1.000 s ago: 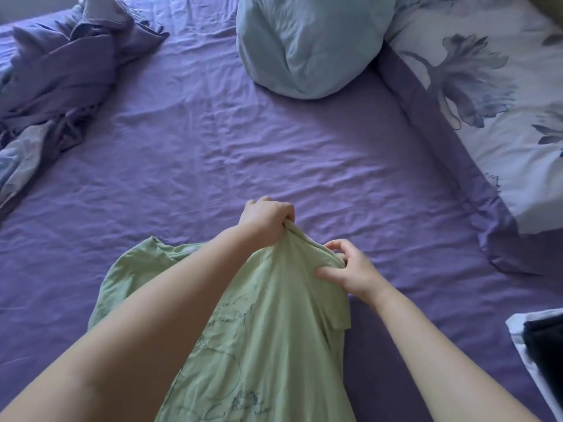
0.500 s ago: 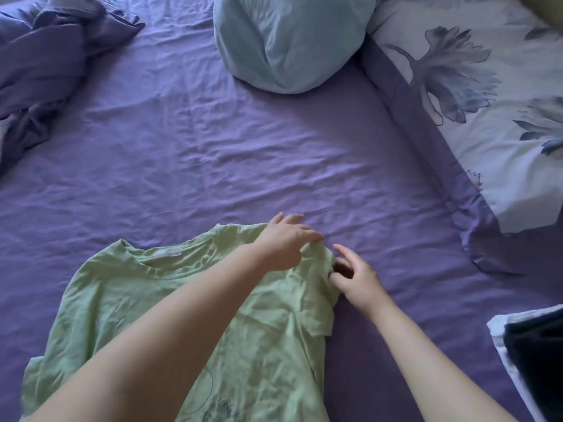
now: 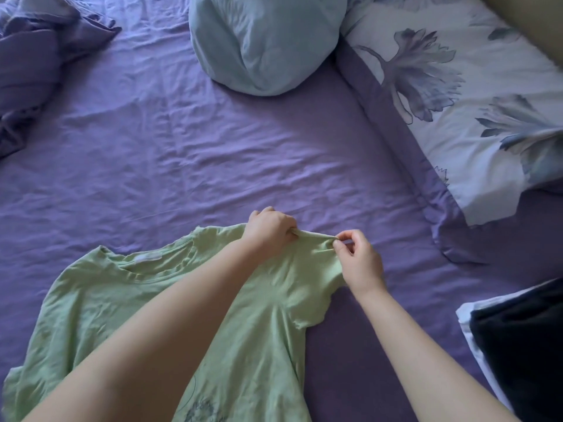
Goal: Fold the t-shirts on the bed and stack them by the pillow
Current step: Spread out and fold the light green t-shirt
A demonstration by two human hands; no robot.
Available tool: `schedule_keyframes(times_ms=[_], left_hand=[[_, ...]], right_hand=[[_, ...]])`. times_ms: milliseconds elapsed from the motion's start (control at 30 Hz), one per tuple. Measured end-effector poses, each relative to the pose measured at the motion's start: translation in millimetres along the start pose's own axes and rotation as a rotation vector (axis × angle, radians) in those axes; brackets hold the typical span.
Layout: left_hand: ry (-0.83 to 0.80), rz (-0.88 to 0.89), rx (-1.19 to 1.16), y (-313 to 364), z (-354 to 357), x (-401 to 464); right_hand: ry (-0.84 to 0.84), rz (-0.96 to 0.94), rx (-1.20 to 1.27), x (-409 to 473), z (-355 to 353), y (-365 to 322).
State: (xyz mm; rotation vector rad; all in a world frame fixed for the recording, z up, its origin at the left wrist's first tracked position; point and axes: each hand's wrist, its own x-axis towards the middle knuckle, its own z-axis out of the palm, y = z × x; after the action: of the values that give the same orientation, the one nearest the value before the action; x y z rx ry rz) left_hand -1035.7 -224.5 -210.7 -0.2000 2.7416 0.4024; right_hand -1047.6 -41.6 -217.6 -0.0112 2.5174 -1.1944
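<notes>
A light green t-shirt (image 3: 100, 300) with a dark line drawing lies spread on the purple bed sheet (image 3: 182, 153), collar toward the far side. My left hand (image 3: 269, 231) grips the shirt's right shoulder edge. My right hand (image 3: 359, 260) pinches the end of the right sleeve between thumb and forefinger. The sleeve edge is stretched taut between both hands, slightly lifted. The flowered pillow (image 3: 475, 95) lies at the far right. My left forearm hides the middle of the shirt.
A light blue cushion (image 3: 262, 41) sits at the far middle. A crumpled purple blanket (image 3: 33, 62) lies at the far left. Dark and white folded cloth (image 3: 524, 351) lies at the right edge, near me.
The shirt went from bunched and held up to spread flat on the sheet. Both hands now hold the right sleeve edge and have pulled it out straight.
</notes>
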Motion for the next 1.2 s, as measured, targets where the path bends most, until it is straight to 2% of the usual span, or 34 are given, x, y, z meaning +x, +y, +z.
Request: schedule_keyframes(times_ms=[67,133,233,333,467,533,600,700,833,900,1033,1100,1200], left_hand=[[0.031,-0.038,-0.019,6.7,7.0,0.0],[0.088,-0.098,-0.036,12.7,13.6,-0.4],[0.215,-0.163,-0.064,18.9,20.0,-2.4],[0.2,-0.005,-0.133,32.4,21.6,-3.1],[-0.086,0.057,-0.237,61.1,27.6,4.2],[-0.157,0.07,-0.258,60.8,27.9,9.0],[-0.13,0.053,-0.283,52.3,24.4,8.1],[-0.07,-0.039,-0.571,32.4,14.3,5.9],[-0.092,-0.199,-0.8,16.3,-5.2,5.7],[-0.128,-0.252,-0.934,17.9,-11.1,4.3],[-0.118,-0.349,-1.079,24.5,-16.1,2.2],[-0.09,-0.368,-1.08,29.4,-15.9,1.8],[-0.035,-0.352,-0.951,41.1,-13.7,2.4]], right_hand=[[0.05,0.064,0.191,1.8,-0.6,5.9],[0.096,0.161,0.534,4.5,-3.3,10.9],[0.032,0.29,1.056,6.2,-10.3,11.3],[-0.094,0.324,1.178,3.4,-11.4,7.6],[-0.173,0.301,1.0,-2.6,-2.1,15.8],[-0.198,0.284,0.949,-3.6,-2.2,24.8],[-0.228,0.24,0.81,-6.5,-3.7,34.2],[-0.357,0.09,0.542,-15.8,0.3,41.0],[-0.518,-0.003,0.431,-29.8,15.6,28.5],[-0.484,0.008,0.376,-31.7,19.8,20.4],[-0.291,-0.014,0.164,-34.7,6.7,6.8],[-0.206,-0.09,0.115,-41.5,-4.9,1.4],[-0.152,-0.267,-0.085,-51.6,-21.9,0.2]])
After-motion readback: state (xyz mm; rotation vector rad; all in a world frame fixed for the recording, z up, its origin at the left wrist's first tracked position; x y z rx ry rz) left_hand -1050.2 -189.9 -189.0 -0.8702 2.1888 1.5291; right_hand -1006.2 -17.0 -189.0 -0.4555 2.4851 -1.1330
